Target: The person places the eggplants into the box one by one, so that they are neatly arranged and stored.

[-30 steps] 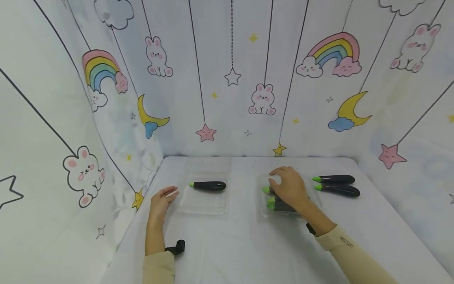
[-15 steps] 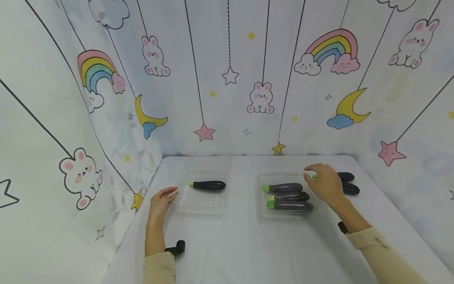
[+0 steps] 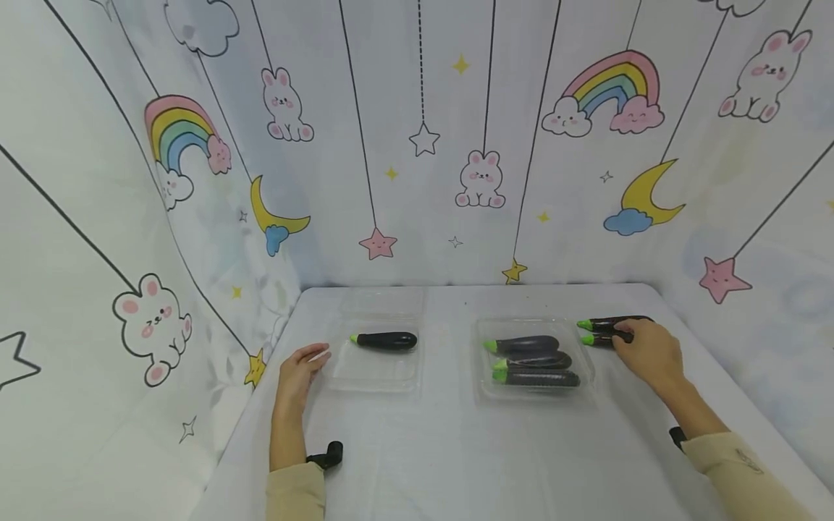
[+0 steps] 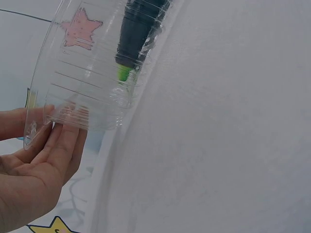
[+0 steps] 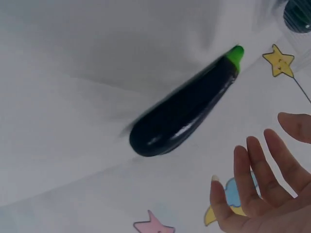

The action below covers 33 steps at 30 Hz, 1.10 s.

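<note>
On the right of the head view, my right hand [image 3: 651, 352] reaches over two black eggplants with green stem ends, the rear one [image 3: 602, 323] and the front one [image 3: 598, 340]. In the right wrist view its fingers are spread and apart from an eggplant [image 5: 184, 111]. My left hand [image 3: 301, 370] is at the left side of a clear plastic tray [image 3: 371, 383] holding one eggplant [image 3: 386, 340]. In the left wrist view the left fingers [image 4: 60, 145] lie straight against the tray, their tips showing through the plastic.
A second clear tray [image 3: 478, 387] stands right of centre with several eggplants [image 3: 526, 345] side by side in it. Both trays rest on a white-covered table [image 3: 449, 463]. A patterned cloth backdrop [image 3: 417, 210] rises behind the table and along both sides.
My right hand has moved right, from over the right tray to the loose eggplants, uncovering the ones in that tray. The left hand has stayed by its tray.
</note>
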Motion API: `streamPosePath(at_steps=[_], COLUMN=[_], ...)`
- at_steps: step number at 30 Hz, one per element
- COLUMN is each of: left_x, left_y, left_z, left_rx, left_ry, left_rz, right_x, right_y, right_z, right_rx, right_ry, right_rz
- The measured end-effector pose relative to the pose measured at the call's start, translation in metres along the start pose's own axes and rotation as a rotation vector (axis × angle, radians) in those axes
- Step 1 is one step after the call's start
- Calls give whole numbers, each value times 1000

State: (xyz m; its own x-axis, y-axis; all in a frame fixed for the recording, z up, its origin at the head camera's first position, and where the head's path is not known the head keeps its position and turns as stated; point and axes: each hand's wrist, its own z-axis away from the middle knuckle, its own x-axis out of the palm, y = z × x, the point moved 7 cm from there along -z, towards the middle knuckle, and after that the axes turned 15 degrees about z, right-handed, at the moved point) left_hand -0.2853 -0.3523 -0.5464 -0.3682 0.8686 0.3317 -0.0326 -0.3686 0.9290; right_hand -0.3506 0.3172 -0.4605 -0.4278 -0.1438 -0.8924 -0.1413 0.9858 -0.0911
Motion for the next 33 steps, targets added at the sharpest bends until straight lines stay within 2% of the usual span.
streamPosePath(at_steps=[6, 12, 20, 33], left_x=[1, 1, 0, -2], left_y=[2, 3, 0, 0], left_z=[2, 3, 2, 1], left_rx=[0, -8, 15, 4], left_ry=[-10, -13, -19, -14], left_rz=[5, 1, 21, 41], right_x=[18, 29, 45, 54], right_y=[33, 48, 60, 71], right_z=[4, 10, 9, 6], right_rx=[28, 46, 1, 10], right_ry=[-94, -164, -162, -147], right_rz=[2, 25, 78, 105])
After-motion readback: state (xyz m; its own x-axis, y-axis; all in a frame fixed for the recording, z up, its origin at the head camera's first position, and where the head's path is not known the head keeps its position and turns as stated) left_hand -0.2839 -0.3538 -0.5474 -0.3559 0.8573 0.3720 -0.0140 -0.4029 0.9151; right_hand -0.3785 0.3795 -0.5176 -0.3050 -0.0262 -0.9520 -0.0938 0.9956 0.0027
